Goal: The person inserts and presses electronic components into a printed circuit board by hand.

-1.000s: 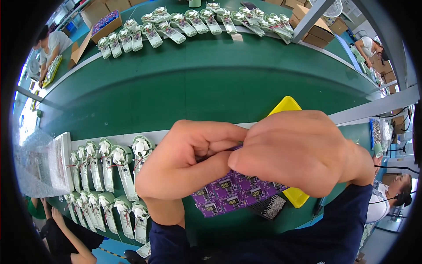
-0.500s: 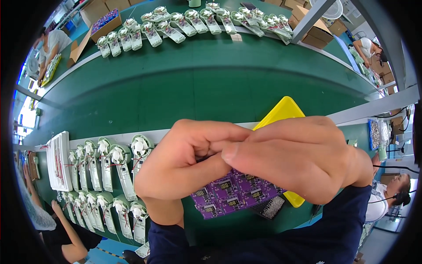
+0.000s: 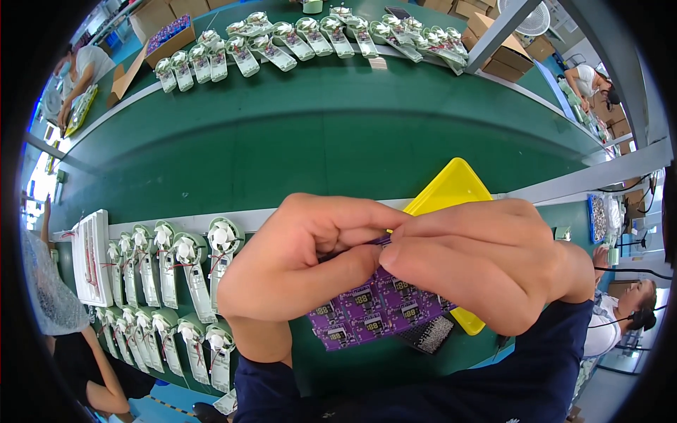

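A panel of purple circuit boards (image 3: 374, 310), each with a small display, hangs tilted under both of my hands above the bench. My left hand (image 3: 289, 261) pinches its upper edge, with the thumb and curled fingers closed on it. Right beside it, my right hand (image 3: 486, 261) grips the same edge, its thumb and fingertips almost meeting the left ones. Between the thumbs a narrow strip of purple board shows. The hands cover most of the panel's upper and right parts.
A yellow tray (image 3: 451, 187) lies behind my right hand. Below it is a black tray of small pale parts (image 3: 431, 335). Light-green fan units (image 3: 187, 257) stand in rows at left, beside a white tray (image 3: 93, 257). More fan units (image 3: 310, 39) line the far bench. Co-workers sit on both sides.
My right thumb and fingertips have shifted slightly right, off the left thumb, uncovering a bit of board between them. At the left, a co-worker's arm and body have moved.
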`<state>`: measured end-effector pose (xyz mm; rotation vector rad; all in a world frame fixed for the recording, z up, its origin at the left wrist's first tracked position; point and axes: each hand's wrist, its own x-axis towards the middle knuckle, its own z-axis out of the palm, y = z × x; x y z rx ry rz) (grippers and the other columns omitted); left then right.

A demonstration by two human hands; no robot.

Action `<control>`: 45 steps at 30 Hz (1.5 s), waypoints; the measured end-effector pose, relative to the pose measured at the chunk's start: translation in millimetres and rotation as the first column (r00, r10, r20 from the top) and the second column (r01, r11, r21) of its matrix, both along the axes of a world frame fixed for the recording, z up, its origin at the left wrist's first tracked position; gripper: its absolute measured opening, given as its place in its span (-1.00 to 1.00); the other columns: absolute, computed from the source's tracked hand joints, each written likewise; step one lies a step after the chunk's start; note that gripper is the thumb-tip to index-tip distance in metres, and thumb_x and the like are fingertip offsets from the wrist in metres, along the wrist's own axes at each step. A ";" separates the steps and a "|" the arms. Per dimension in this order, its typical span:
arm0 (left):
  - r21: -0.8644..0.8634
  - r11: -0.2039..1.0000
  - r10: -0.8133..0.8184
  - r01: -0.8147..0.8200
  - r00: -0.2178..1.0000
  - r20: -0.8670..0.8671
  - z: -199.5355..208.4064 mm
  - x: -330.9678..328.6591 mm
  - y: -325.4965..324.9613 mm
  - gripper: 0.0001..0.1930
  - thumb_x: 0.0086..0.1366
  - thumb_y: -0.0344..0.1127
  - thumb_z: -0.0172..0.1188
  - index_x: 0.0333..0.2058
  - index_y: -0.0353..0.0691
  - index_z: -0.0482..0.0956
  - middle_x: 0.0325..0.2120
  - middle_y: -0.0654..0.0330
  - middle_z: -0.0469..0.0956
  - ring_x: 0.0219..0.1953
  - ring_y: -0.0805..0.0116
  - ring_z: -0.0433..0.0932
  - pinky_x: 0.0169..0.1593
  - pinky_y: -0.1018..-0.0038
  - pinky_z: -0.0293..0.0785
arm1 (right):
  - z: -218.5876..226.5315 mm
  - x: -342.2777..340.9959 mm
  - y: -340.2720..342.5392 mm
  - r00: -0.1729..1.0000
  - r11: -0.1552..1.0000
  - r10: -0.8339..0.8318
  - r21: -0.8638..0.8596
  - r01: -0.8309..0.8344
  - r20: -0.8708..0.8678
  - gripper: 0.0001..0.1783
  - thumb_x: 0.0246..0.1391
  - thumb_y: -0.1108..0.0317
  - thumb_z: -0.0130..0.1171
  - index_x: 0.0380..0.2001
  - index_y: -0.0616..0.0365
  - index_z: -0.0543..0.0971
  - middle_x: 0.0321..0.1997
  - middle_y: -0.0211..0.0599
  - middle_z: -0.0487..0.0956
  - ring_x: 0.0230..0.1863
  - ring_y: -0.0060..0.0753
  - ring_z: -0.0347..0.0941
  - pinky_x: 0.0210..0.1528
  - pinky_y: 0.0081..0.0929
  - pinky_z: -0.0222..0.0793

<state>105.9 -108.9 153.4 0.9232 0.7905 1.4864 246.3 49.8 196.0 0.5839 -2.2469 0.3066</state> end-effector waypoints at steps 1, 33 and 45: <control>0.005 1.000 -0.004 0.004 1.000 0.001 -0.5 0.1 0.2 -0.55 0.31 -0.77 -0.10 0.18 -0.57 0.41 -0.06 0.01 0.64 -0.02 0.50 0.58 -0.04 0.64 0.45 | -1.3 -0.8 -1.1 0.997 0.999 -0.031 -0.019 0.030 -0.068 -0.70 -0.26 0.42 0.38 -0.35 0.29 0.67 -0.53 -0.24 0.69 -0.54 -0.32 0.67 -0.61 -0.61 0.50; -0.081 0.831 0.548 -0.550 0.835 -0.047 -17.1 -7.3 31.8 -0.78 0.34 -0.52 0.23 -0.06 -0.46 0.56 -0.29 0.18 0.67 -0.31 0.53 0.63 -0.15 0.57 0.59 | -9.6 2.3 62.3 0.789 0.633 0.144 -0.668 0.391 0.598 -0.73 0.18 0.51 0.28 -0.05 0.27 0.56 -0.09 -0.38 0.57 -0.10 -0.57 0.53 -0.08 -0.58 0.49; 0.027 0.742 0.668 -0.670 0.735 -0.119 -26.1 -1.6 46.0 -0.79 0.37 -0.51 0.21 -0.05 -0.41 0.56 -0.26 0.19 0.66 -0.27 0.56 0.61 -0.15 0.59 0.58 | -26.5 -12.1 59.4 0.928 0.836 -0.314 -0.405 0.371 0.201 -0.68 0.12 0.51 0.28 -0.02 0.23 0.59 -0.18 -0.32 0.56 -0.18 -0.54 0.46 -0.08 -0.56 0.37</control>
